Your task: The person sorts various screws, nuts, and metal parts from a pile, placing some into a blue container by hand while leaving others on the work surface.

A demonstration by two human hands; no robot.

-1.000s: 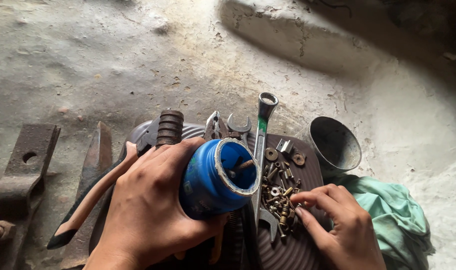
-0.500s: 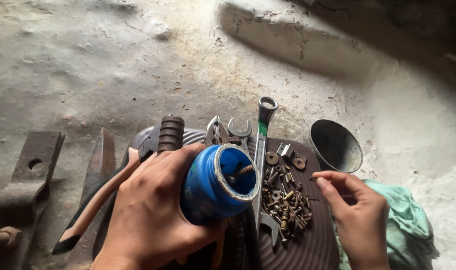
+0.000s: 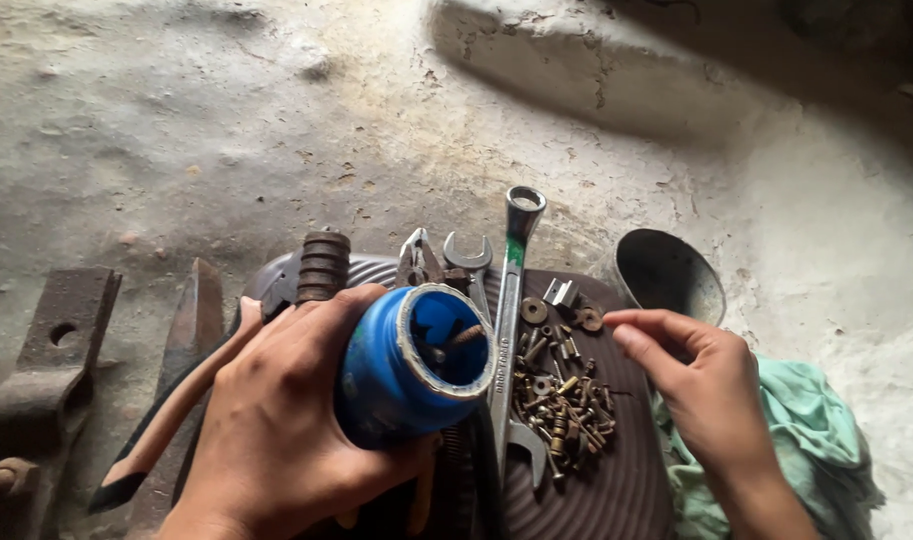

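The left hand [image 3: 276, 420] is wrapped around a blue cylindrical part [image 3: 406, 370], its fingers [image 3: 361, 300] clasped over the top of the body, the open end tilted up and to the right so the dark inside and a small fitting show; the right hand [image 3: 711, 385] hovers just right of a heap of screws and bolts [image 3: 561, 400], its fingers [image 3: 641, 345] bunched loosely together with the tips close, though whether they pinch anything I cannot tell; the heap lies on a dark ribbed mat [image 3: 616, 490], with a long combination spanner [image 3: 506, 320] running just beside it from the blue part's rim up to its ring end; behind the blue part stand a ribbed rusty cylinder [image 3: 323, 265], pliers [image 3: 418, 258] and a smaller open spanner [image 3: 468, 255]; a dark metal funnel [image 3: 668, 275] sits beyond the right hand, a green cloth [image 3: 806, 440] under the wrist; rusty iron pieces [image 3: 51, 370] lie far left on the concrete floor [image 3: 226, 120].
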